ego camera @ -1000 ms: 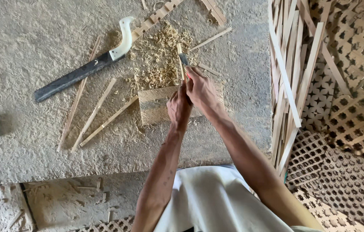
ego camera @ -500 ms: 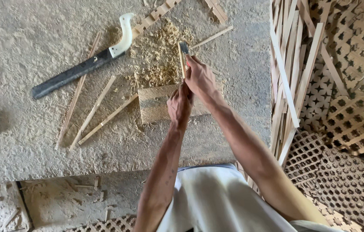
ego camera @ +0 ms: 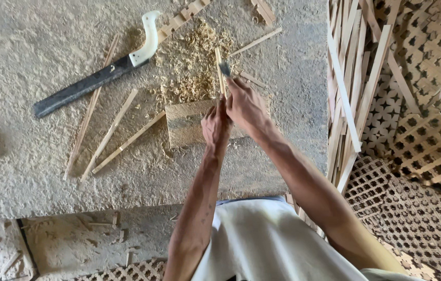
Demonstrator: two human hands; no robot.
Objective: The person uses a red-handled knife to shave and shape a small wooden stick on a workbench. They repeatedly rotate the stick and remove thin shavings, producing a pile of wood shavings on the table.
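A thin bamboo strip (ego camera: 219,70) is held upright-to-tilted by the left hand (ego camera: 215,124), whose fingers are closed round its lower part. The strip's long axis runs away from the body, rising from the left hand toward the heap of shavings (ego camera: 192,67) beyond it. The right hand (ego camera: 245,106) lies just beside the left, slightly farther out, and is clenched round the handle of a small knife (ego camera: 225,68). The blade stands just to the right of the strip, near its upper part (whether the edge touches the strip cannot be told). Both hands are equally close to the strip; the right is the nearer to its free end.

A flat wooden block (ego camera: 186,122) lies directly beneath both hands, and the strip's foot appears to rest on or just above it.

To the left of the hands, well apart, a machete with a white handle (ego camera: 95,78) lies on the concrete floor (ego camera: 22,41), with loose bamboo strips (ego camera: 111,132) between it and the block. To the right, long slats (ego camera: 350,78) lean against woven lattice panels (ego camera: 418,135). No container is seen.
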